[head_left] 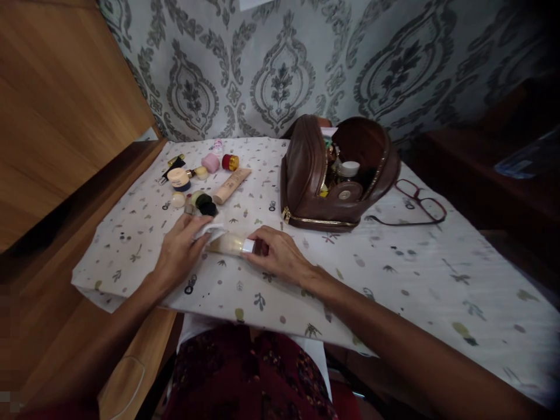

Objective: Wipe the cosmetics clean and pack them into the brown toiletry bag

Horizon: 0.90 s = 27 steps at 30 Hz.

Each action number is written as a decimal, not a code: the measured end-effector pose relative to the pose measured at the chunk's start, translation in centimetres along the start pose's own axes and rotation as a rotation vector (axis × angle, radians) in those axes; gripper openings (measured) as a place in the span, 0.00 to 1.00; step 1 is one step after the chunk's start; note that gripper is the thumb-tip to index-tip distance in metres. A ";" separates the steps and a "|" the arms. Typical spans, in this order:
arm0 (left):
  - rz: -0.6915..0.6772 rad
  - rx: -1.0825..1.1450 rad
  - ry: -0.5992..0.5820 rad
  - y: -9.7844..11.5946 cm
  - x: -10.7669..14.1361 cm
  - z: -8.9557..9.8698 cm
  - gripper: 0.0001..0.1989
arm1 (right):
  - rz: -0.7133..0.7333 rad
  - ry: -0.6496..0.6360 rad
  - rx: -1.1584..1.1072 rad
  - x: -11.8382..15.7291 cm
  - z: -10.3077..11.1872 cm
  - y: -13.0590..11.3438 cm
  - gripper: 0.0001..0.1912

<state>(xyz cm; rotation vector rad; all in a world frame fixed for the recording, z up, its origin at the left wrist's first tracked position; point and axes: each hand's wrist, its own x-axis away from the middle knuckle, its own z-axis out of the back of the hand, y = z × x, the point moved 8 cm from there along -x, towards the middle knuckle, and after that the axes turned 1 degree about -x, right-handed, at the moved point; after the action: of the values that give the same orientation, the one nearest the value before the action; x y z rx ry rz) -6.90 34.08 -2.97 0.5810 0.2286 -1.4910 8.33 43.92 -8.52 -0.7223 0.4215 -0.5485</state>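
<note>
Low over the cloth lies a pale yellowish bottle [231, 244] with a silver collar and dark cap, pointing right. My right hand [277, 254] is closed around its cap end. At the other end, my left hand [182, 248] pinches a white wipe [212, 232] that covers part of the bottle. Just beyond my left hand stand small cosmetics: a black cap or lid [206, 205], a cream jar with a dark blue base [179, 179], a beige tube [233, 185], a pink jar [210, 163] and a red jar with a gold lid [230, 162].
An open brown leather bag [306, 175] holding several cosmetics stands right of centre. Folding eyeglasses [422, 204] lie beside it. A printed cloth [394, 280] covers the table, whose front edge is near my body. A wooden cabinet [70, 87] rises at left, with a patterned wall behind.
</note>
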 end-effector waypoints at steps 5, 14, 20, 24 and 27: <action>-0.420 -0.119 0.008 7.7 0.8 -2.5 0.14 | 0.025 -0.001 -0.004 0.0 -0.3 0.0 0.13; -0.235 -0.220 -0.111 2.4 0.9 -1.3 0.14 | 0.056 -0.040 -0.064 0.2 -0.6 -0.1 0.12; 0.014 -0.276 -0.099 -1.4 1.2 0.0 0.16 | 0.036 -0.074 -0.057 0.3 -0.9 0.0 0.10; 0.054 -0.211 -0.050 -1.4 1.5 -0.6 0.18 | 0.054 -0.062 -0.048 0.2 -0.8 -0.1 0.09; -0.031 -0.128 -0.021 0.4 1.9 -1.7 0.17 | 0.064 -0.056 -0.053 0.2 -0.7 -0.1 0.09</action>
<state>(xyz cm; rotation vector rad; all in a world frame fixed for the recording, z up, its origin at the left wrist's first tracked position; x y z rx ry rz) -6.02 33.27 -5.25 0.4611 0.3159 -1.5000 8.06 43.36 -8.96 -0.7708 0.4063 -0.4575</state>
